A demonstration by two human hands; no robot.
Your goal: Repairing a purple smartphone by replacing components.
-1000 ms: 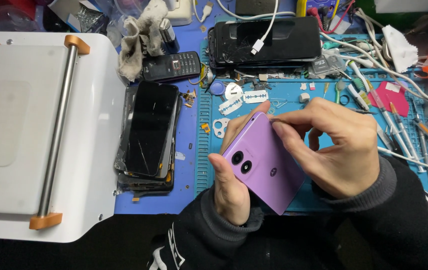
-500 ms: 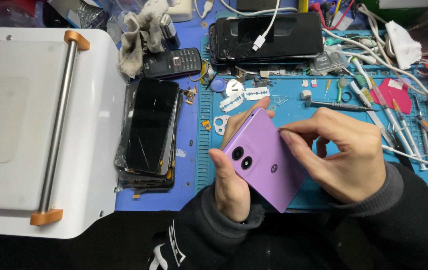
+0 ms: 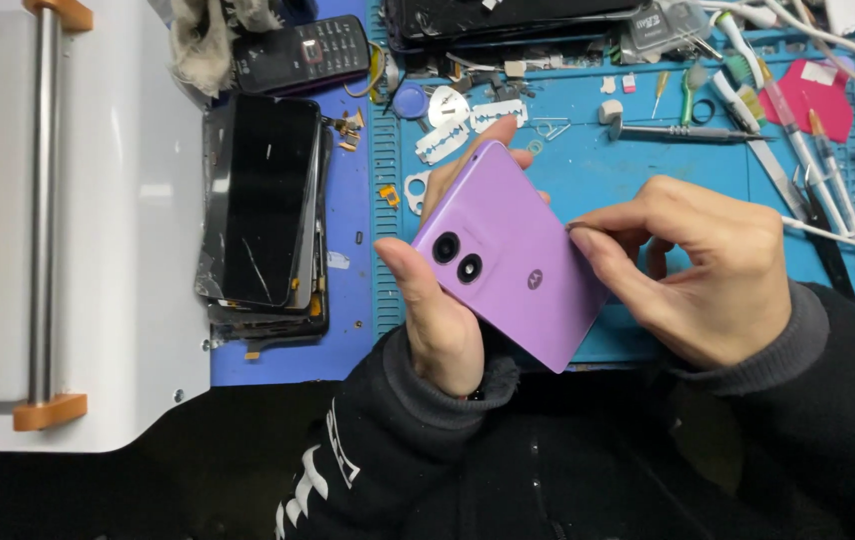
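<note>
A purple smartphone (image 3: 510, 255) is held back side up over the blue work mat (image 3: 638, 180), its two camera lenses facing me. My left hand (image 3: 438, 300) grips it from below, thumb along the left edge and fingertips showing past the top corner. My right hand (image 3: 703, 265) pinches the phone's right edge between thumb and forefinger. Both arms wear black sleeves.
A stack of cracked phone screens (image 3: 263, 210) lies left of the mat. A white machine with a metal roller bar (image 3: 43, 210) fills the left side. A black keypad phone (image 3: 303, 50), razor blades (image 3: 463, 125), a screwdriver (image 3: 688, 132) and several tools (image 3: 828, 150) lie at the back and right.
The view has shifted and the hands with the phone sit a little higher on the mat. My right hand's fingers have slid along the phone's right edge. The grip stays the same.
</note>
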